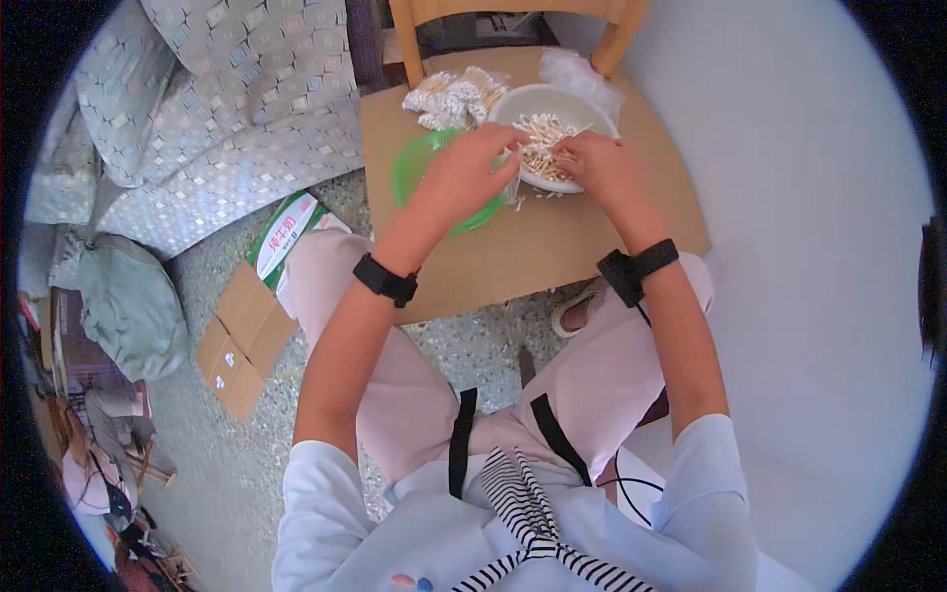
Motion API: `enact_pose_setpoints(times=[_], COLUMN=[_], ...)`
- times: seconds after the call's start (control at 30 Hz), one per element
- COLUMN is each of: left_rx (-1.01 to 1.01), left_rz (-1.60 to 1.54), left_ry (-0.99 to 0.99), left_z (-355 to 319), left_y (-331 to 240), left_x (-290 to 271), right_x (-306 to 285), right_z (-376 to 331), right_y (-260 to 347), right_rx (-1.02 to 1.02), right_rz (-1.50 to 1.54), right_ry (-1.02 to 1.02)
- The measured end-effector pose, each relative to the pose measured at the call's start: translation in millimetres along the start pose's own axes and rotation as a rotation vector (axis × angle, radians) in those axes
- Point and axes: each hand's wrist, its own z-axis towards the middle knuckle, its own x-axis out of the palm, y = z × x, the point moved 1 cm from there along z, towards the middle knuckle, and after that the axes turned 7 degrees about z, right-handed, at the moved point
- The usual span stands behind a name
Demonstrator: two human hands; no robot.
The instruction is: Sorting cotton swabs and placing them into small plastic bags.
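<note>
From where I stand, taking the white bowl [560, 99] as my mark, a green bowl [405, 178] sits just to its left, partly under the person's forearm. Bundled cotton swabs [449, 99] lie beyond the white bowl's left side. The left hand [477, 166] hangs at its left rim, fingers curled; I can't tell whether they hold anything, as the fingertips are small and blurred. The loose swabs [540, 133] are heaped inside the white bowl. I'd judge them very light, stiff along the stick, soft at the tips, apt to slide over one another and snap if bent; best pinched mid-stick. The right hand [598, 165] reaches over its right rim, fingertips drawn together at the heap, their grip unclear.
</note>
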Motion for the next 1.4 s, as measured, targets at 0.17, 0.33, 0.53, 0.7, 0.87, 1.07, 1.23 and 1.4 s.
enact_pose_setpoints(times=[0.17, 0.33, 0.53, 0.7, 0.87, 1.07, 1.23, 1.4], left_rx=[0.034, -0.139, -0.173, -0.248, -0.126, -0.124, -0.099, -0.031], left_rz=[0.076, -0.045, -0.186, -0.322, -0.171, -0.046, -0.036, 0.043], left_ry=[0.090, 0.231, -0.034, 0.069, 0.001, -0.140, -0.169, -0.161], left_z=[11, 17, 18, 14, 7, 14, 14, 4], left_y=[11, 16, 8, 12, 15, 11, 14, 16], left_x=[20, 25, 24, 21, 24, 15, 4, -2], right_x=[2, 9, 19, 28, 15, 14, 4, 4], right_z=[6, 11, 26, 19, 18, 8, 3, 1], right_y=[2, 1, -6, -10, 16, 12, 22, 30], right_rx=[0.067, 0.148, 0.264, 0.261, 0.181, 0.224, 0.188, 0.162], right_rz=[-0.049, 0.191, 0.814, 1.126, 1.250, 1.189, 0.986, 0.986], right_ry=[0.007, -0.162, -0.385, -0.166, -0.065, -0.166, -0.012, 0.122])
